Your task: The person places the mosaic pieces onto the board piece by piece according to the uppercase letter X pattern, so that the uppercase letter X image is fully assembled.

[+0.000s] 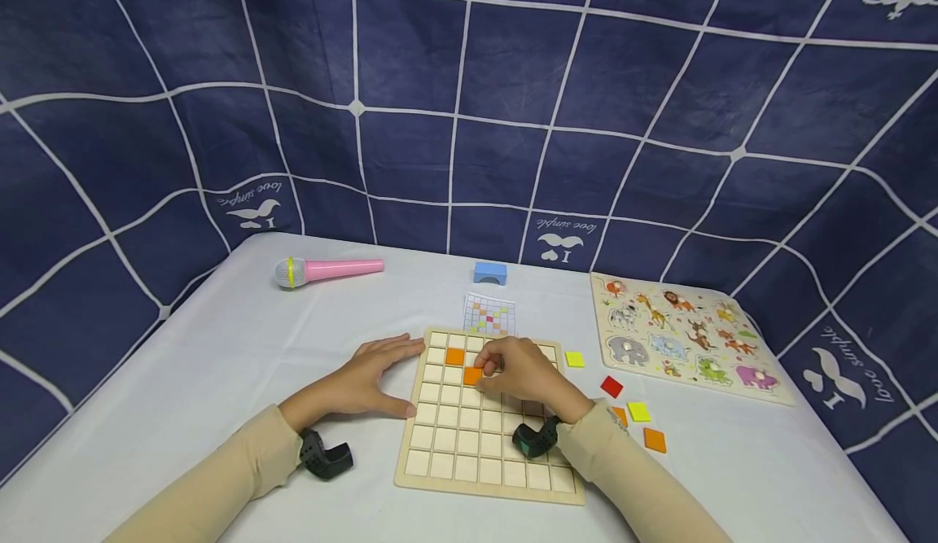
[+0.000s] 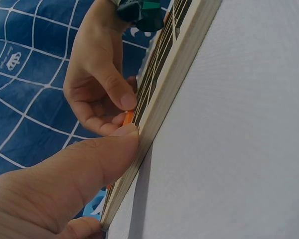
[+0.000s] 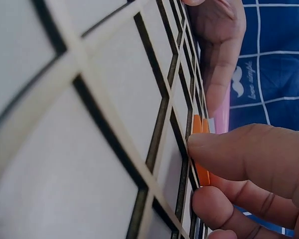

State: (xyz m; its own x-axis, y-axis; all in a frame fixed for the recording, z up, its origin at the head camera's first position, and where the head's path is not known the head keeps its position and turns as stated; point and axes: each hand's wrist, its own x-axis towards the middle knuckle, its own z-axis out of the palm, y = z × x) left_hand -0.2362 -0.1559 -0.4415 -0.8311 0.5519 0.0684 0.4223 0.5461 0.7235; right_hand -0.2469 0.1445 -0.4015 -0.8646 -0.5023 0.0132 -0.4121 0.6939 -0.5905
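Head view shows a wooden grid board lying at the lower centre of the frame on a white surface. The right hand pinches an orange square tile with curled fingers over a cell in the board's upper rows; a second orange tile sits in a cell just up and to the left. The left hand lies relaxed, fingers straight, flat against the board's left edge, thumb touching the rim. Right wrist view shows the fingertips closed on the tile's edge.

Right of the board lie loose tiles: yellow, red, another yellow, orange. Farther right sits an animal puzzle board. Above the grid board lie a pattern card and a blue block; a pink toy microphone lies at left centre.
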